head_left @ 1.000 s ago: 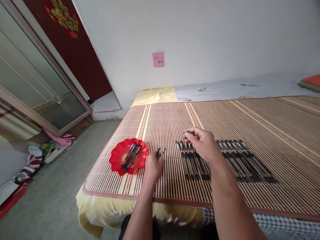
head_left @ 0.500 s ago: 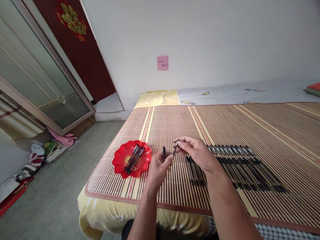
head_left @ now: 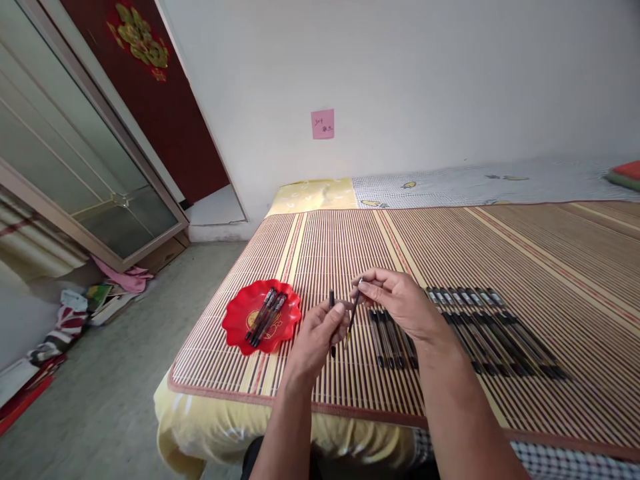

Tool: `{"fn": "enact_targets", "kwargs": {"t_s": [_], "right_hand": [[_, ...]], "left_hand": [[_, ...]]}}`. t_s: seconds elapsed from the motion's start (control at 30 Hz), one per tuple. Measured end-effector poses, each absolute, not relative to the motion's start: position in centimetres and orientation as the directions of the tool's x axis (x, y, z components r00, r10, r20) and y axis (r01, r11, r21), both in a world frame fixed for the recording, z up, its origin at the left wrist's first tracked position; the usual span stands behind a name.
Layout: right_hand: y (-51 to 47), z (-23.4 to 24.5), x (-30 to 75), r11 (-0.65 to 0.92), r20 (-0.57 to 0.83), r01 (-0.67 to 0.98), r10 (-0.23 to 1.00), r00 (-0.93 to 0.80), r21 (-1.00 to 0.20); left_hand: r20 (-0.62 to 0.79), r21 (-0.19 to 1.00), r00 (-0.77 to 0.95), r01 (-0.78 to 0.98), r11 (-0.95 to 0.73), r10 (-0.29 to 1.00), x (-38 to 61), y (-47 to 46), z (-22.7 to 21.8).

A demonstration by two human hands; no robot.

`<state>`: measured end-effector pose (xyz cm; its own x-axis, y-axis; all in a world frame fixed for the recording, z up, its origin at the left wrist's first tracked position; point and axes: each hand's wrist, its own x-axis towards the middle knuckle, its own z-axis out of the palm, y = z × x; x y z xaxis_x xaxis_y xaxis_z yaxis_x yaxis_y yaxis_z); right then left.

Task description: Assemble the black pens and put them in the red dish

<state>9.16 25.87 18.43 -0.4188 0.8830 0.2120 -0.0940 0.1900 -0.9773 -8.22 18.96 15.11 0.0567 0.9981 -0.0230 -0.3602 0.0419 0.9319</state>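
Observation:
My left hand (head_left: 316, 337) is closed round a dark pen barrel (head_left: 332, 300) that sticks up from its fingers. My right hand (head_left: 397, 303) pinches a thin pen refill (head_left: 352, 318), held slanted just right of the barrel. Both hands hover over a striped bamboo mat (head_left: 500, 247) on a bed. A row of several dark pens (head_left: 480, 330) lies on the mat under and right of my right hand. A red scalloped plate (head_left: 235, 327) to the left holds a few pens (head_left: 264, 315).
The mat's front edge (head_left: 300, 393) runs just before my forearms, with yellow bedding below. A glass-fronted cabinet (head_left: 75, 187) and a clutter of cloth and papers (head_left: 85, 307) sit on the floor at left. A pink note (head_left: 323, 124) is stuck on the wall.
Both hands rose off the mat. My right hand left the pen row and took the thin refill, and now holds it slanted beside the barrel in my left hand.

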Motion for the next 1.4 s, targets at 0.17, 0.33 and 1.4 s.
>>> {"fn": "enact_targets", "kwargs": {"t_s": [0.17, 0.33, 1.4], "right_hand": [[26.5, 18.3, 10.0, 0.269, 0.292, -0.188, 0.95, -0.109, -0.945], [27.0, 18.1, 10.3, 0.412, 0.378, -0.206, 0.907, 0.184, -0.887], [25.6, 19.8, 10.8, 0.4, 0.403, -0.104, 0.915, -0.019, -0.911]], "left_hand": [[-0.058, 0.936, 0.024, -0.347, 0.063, 0.998, -8.9, 19.3, 14.6], [-0.015, 0.959, 0.049, -0.281, 0.029, 0.999, -9.2, 19.4, 14.6], [0.06, 0.982, 0.066, -0.181, -0.047, 0.996, -9.1, 18.6, 15.9]]}}
